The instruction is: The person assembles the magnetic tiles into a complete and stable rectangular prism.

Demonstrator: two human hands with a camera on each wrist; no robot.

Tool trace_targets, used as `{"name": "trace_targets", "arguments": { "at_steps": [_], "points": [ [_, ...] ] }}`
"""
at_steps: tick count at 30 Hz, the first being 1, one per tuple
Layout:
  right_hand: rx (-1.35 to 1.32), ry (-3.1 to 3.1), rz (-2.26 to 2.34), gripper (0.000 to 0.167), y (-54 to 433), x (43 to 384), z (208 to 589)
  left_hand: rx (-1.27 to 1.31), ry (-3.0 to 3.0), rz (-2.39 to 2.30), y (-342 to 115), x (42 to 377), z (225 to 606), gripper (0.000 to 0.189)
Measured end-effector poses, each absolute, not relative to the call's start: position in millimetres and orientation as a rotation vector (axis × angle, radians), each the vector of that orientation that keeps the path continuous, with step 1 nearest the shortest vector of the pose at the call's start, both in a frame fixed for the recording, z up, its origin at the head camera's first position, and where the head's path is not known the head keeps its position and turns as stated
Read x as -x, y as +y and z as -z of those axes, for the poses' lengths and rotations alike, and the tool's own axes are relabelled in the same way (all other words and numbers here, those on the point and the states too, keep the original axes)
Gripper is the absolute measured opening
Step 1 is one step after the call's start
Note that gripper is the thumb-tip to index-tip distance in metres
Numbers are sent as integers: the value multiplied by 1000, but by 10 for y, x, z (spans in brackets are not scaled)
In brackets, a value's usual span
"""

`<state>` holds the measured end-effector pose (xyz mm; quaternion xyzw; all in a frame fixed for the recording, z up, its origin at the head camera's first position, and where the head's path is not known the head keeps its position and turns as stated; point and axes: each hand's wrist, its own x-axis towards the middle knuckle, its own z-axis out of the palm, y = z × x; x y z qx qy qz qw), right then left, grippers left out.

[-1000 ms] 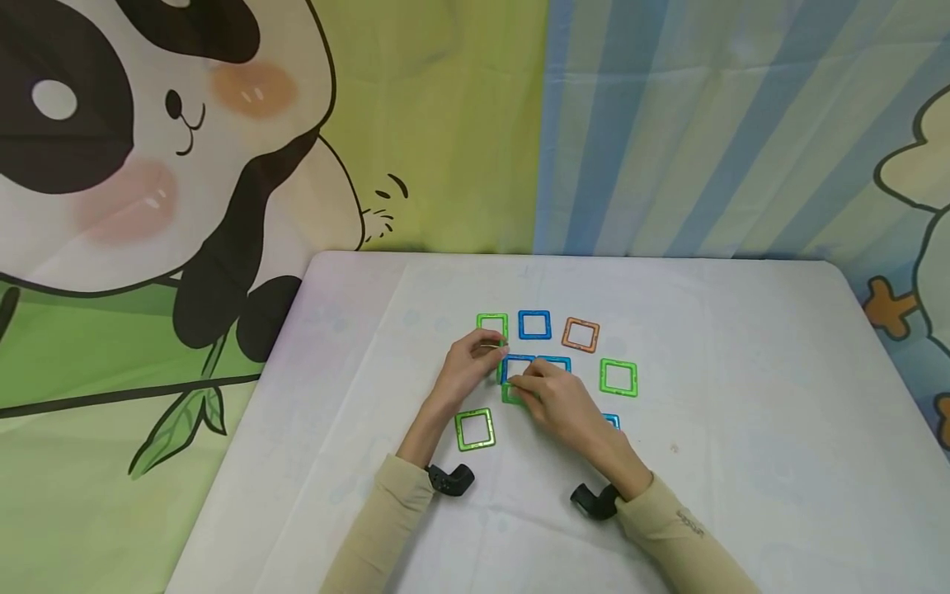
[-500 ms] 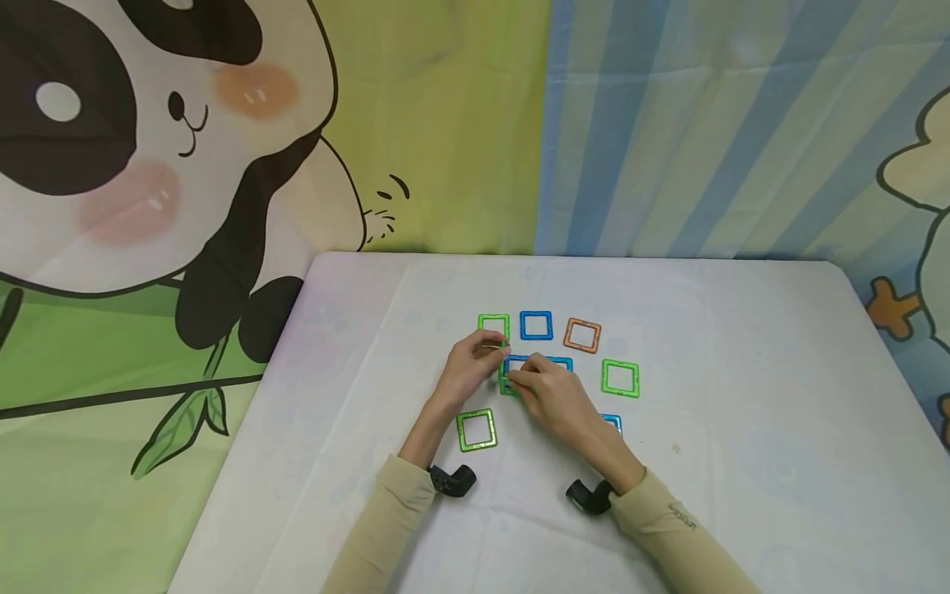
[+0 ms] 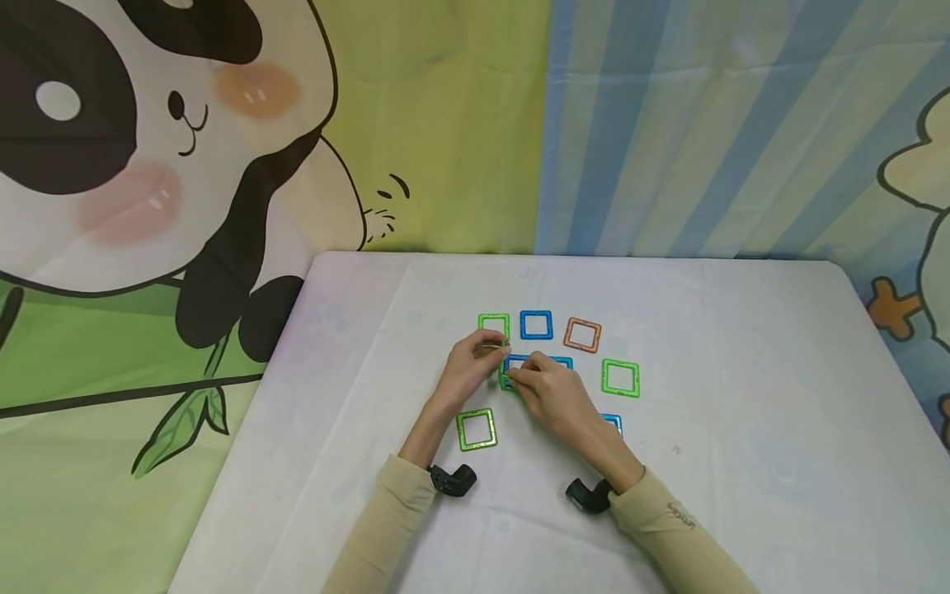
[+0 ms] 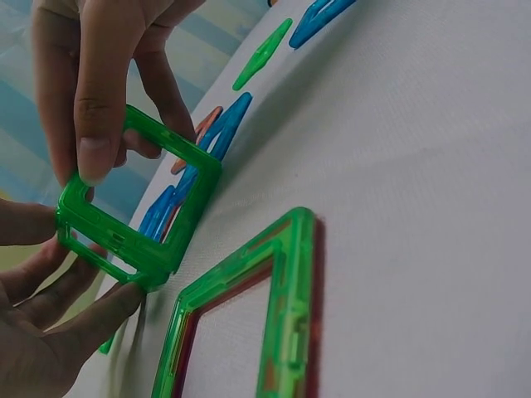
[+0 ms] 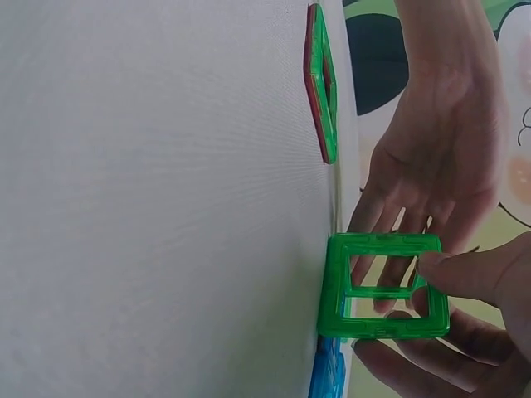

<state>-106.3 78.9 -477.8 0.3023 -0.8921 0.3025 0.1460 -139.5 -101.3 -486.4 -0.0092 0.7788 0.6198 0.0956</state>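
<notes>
My right hand pinches the upper corner of a green square magnetic tile, which stands upright on the table. In the right wrist view, that tile's open middle shows the left fingers behind it. My left hand holds a second green magnetic tile, set at an angle to the first and meeting it along one side, with thumb and fingers at its edges. Just behind the pair, blue square tiles lie partly hidden by the right hand.
Around the hands lie loose square tiles: a green one near the left wrist, a blue one, an orange one, a green one to the right. Another blue tile is half hidden by the right forearm. A printed curtain hangs behind the white table.
The green tile in my right hand has tipped up from leaning toward me to nearly upright. My right hand has shifted slightly left; my left hand stays in place.
</notes>
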Motion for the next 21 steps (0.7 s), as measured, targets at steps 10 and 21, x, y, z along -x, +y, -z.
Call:
{"name": "trace_targets", "arguments": {
  "at_steps": [10,21],
  "points": [
    [-848,-2608,-934,19,826,1062,4777,34,2309,-1831,-1013,1402,4873,28],
    [-819,-2642,-982,28,941,1015,4759,26,2308,-1840,-1020,1396,4865,27]
  ]
}}
